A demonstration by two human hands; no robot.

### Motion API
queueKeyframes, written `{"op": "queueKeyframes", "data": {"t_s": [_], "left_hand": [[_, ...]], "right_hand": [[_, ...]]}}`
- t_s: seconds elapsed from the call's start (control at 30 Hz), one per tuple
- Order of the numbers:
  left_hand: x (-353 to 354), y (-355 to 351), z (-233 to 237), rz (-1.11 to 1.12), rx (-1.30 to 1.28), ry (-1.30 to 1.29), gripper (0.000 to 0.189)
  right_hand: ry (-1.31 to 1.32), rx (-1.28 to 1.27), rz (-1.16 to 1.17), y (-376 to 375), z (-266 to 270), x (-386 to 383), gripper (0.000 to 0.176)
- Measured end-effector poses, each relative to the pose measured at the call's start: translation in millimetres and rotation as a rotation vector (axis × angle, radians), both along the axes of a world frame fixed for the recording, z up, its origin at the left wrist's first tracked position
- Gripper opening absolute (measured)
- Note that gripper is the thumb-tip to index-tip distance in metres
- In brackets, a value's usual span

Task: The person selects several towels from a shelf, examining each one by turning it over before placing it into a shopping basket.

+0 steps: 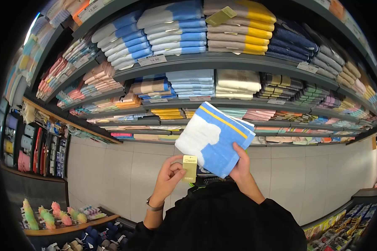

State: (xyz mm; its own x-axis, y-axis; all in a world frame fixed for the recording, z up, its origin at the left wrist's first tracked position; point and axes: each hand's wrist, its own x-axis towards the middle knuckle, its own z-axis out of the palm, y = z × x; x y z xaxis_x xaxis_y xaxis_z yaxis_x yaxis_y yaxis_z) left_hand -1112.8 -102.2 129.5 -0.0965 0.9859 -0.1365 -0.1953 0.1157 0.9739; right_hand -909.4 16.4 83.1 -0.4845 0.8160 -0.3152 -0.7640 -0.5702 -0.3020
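A folded towel, blue and white with a yellow stripe, is tilted in front of me above the floor. My right hand grips its lower right edge, thumb on the front and the other fingers hidden behind. To the left, a gold-coloured tag with small print hangs upright at the towel's lower left corner. My left hand pinches this tag at its left side. A watch band circles the left wrist.
Shelves ahead carry stacked towels, including grey-and-yellow towels and light blue towels. Price labels line their edges. Grey tiled floor lies below. Slippers and colourful plush-looking items sit at lower left; packaged goods at lower right.
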Motion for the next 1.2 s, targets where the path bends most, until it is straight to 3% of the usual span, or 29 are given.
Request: {"op": "queueKeyframes", "data": {"t_s": [0.13,0.2,0.23,0.3,0.33,0.4,0.5,0.63,0.8,1.0,1.17,1.2], "left_hand": [[1,8,17,0.041,0.056,0.176,0.034],[-9,17,25,-0.033,0.155,0.611,0.035],[-13,19,32,-0.032,0.157,0.613,0.035],[-19,25,48,-0.072,0.188,0.926,0.033],[-21,28,52,-0.075,0.188,0.928,0.033],[-23,33,56,-0.254,0.433,1.272,0.027],[-12,42,54,-0.389,0.574,1.396,0.022],[12,48,51,-0.469,0.688,1.361,0.024],[9,39,38,-0.133,0.553,1.256,0.035],[-8,35,33,0.078,0.529,1.195,0.033],[-22,47,62,0.087,0.436,1.214,0.025],[-26,53,66,-0.007,0.428,1.237,0.025]], "right_hand": [[-0.075,0.050,0.006,-1,-1,1,0.051],[-0.060,0.039,0.024,0,-2,2,0.050],[-0.060,0.027,0.058,1,-3,3,0.050],[-0.056,0.014,0.090,1,-6,3,0.050],[-0.071,0.023,0.133,0,-8,3,0.050],[-0.086,0.029,0.173,-3,-9,3,0.050],[-0.111,0.059,0.277,-5,-7,1,0.049],[-0.079,0.033,0.349,-11,-3,-1,0.051],[0.005,0.012,0.325,-17,-3,2,0.050],[0.041,-0.043,0.302,-20,-5,0,0.050],[-0.045,0.047,0.440,-31,-2,-2,0.051],[-0.044,0.049,0.454,-33,-3,-2,0.051]]}}
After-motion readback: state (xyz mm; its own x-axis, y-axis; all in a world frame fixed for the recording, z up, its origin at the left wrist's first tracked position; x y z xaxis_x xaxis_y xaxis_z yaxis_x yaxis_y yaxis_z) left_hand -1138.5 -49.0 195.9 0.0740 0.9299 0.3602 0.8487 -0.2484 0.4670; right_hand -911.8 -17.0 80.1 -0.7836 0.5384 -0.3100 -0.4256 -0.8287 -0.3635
